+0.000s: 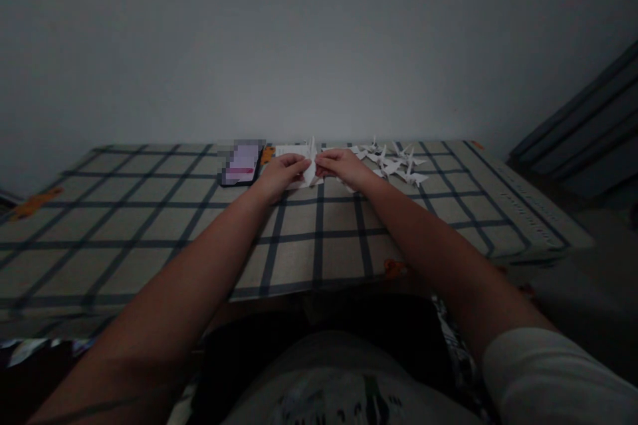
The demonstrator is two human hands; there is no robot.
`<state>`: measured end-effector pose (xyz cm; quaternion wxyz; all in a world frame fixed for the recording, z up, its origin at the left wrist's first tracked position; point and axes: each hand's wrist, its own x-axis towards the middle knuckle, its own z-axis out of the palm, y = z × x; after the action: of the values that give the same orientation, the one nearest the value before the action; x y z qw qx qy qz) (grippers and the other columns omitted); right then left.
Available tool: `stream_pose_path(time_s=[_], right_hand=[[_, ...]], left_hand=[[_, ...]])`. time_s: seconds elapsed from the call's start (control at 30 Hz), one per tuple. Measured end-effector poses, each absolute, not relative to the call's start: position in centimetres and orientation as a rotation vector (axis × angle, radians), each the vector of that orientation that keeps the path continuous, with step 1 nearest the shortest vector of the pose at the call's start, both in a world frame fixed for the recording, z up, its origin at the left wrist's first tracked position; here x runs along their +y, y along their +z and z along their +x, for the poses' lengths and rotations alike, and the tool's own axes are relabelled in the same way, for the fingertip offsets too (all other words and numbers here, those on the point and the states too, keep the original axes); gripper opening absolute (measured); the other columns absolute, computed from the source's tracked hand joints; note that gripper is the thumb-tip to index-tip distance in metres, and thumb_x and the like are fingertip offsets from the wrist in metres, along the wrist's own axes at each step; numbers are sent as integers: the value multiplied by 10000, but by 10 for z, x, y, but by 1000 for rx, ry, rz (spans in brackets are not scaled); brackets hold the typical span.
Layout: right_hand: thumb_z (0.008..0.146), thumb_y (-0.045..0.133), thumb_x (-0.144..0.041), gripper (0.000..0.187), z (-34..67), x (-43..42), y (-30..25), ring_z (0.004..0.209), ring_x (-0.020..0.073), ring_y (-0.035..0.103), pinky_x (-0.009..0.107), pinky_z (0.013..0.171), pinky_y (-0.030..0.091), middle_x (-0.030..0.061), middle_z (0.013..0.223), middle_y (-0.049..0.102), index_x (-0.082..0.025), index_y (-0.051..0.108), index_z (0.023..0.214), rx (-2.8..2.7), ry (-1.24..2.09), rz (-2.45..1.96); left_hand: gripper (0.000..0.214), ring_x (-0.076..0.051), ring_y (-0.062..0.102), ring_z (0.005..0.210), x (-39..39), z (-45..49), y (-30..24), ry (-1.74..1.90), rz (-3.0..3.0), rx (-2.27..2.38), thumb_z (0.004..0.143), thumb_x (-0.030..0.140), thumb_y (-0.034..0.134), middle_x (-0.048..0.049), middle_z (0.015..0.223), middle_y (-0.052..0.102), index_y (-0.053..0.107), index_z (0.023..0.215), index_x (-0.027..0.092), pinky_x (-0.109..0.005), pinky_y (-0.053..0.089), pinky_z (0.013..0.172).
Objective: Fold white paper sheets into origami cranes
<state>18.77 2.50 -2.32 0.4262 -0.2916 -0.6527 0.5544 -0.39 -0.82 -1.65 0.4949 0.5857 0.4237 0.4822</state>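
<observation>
A white piece of folded paper [312, 163] stands upright between my two hands, a narrow point rising above the fingers. My left hand [285, 172] pinches its left side with thumb and fingers. On the opposite side, my right hand [343, 167] grips it, fingertips bent together. Flat white paper [292, 150] lies beneath and behind the hands, partly covered by them. Just right of my right hand rests a group of several white origami cranes [396, 165], with pointed wings and necks.
A phone [244, 163] with a lit, partly blurred screen lies left of my left hand. The checked tablecloth [319, 239] covers the table, which stands against a plain wall [319, 46]. Dark grey folds of cloth [588, 119] hang at the far right.
</observation>
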Motion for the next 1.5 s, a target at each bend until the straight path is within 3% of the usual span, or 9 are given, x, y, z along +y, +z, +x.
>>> stream_pose_path(time_s=[0.17,0.37,0.6,0.83,0.97,1.17,1.5], right_hand=[[768,792,-340,213,189,24,-23,710,107,647,253,743,549,17,746,699,-150,720,832,-1565,1395,-768],[783,778,-324,179,188,24,-24,692,107,635,242,715,545,12,728,691,-158,718,817,-1581,1344,-795],[771,794,-319,189,187,25,-24,710,112,636,255,733,541,23,756,707,-162,698,811,-1598,1265,-833],[782,768,-297,160,188,25,-24,703,120,638,263,723,536,18,737,699,-159,695,822,-1633,1237,-812],[796,729,-228,104,186,23,-21,680,108,622,253,712,531,-5,726,672,-162,672,853,-1631,1208,-853],[790,721,-213,191,184,24,-22,658,108,620,236,667,519,-40,706,643,-196,627,955,-1661,1212,-816],[796,684,-213,133,183,24,-22,667,113,599,248,678,517,-26,757,634,-201,628,917,-1638,1269,-775]], left_hand=[[434,-131,587,688,-9,-2,-15,1288,1450,1033,574,482,878,-14,787,670,690,816,173,-242,487,632],[352,-129,560,631,-10,-5,-13,1375,1636,1142,625,461,857,-23,706,667,720,747,161,-255,485,605],[455,-192,681,748,-19,-4,-11,1271,1713,1102,717,533,797,-100,930,776,796,959,148,-330,566,736],[418,-187,669,721,-17,-3,-11,1289,1601,1157,637,459,861,-75,797,743,768,885,136,-320,544,736],[462,-174,662,694,-11,-2,-15,1312,1444,1159,598,412,865,-41,774,717,734,945,135,-336,561,745],[381,-155,664,653,-10,0,-17,1290,1410,1136,619,332,819,4,714,686,699,937,160,-322,581,720],[425,-161,674,686,-10,-2,-17,1318,1458,1006,597,434,874,-17,749,713,712,882,162,-338,603,742]])
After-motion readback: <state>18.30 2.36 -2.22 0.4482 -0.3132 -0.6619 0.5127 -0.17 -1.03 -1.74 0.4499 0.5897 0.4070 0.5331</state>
